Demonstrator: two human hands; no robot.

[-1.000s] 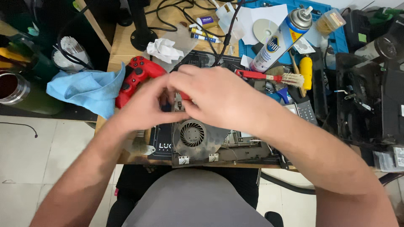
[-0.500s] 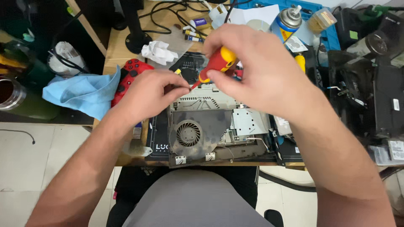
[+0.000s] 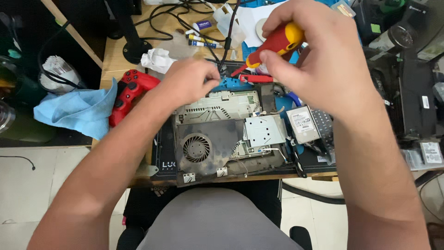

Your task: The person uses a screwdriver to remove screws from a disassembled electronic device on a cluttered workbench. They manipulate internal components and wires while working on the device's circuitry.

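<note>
Right now the right hand [image 3: 323, 60] has its grip closed around a red-and-yellow screwdriver [image 3: 273, 46], raised above the opened console [image 3: 226, 134] on the counter [image 3: 118, 55]. The left hand [image 3: 189, 81] pinches something small at the console's rear edge; what, I cannot tell.

Screwdriver [image 3: 274, 45] glossy plastic; console [image 3: 226, 134] dusty matt metal; table [image 3: 115, 55] wood.
</note>
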